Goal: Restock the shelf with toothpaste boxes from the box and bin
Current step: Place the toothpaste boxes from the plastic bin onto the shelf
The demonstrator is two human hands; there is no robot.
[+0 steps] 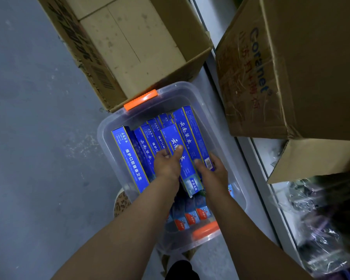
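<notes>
Centrally, one long blue toothpaste box (187,164) with white characters lies tilted atop the others inside the clear plastic bin (109,126). The left hand (167,163) grips its left edge, thumb curled over the printed face. The right hand (212,165) pinches its right edge near the barcode. More blue boxes (129,156) fill the bin, with smaller red-ended cartons (190,218) nearest. Beyond the orange latch (140,99) stands an open cardboard box (117,45), its contents indiscernible.

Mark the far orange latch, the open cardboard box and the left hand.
far orange latch (140,99), head view, middle of the latch.
open cardboard box (127,37), head view, its inner floor.
left hand (167,162), head view, back of the hand.
</notes>
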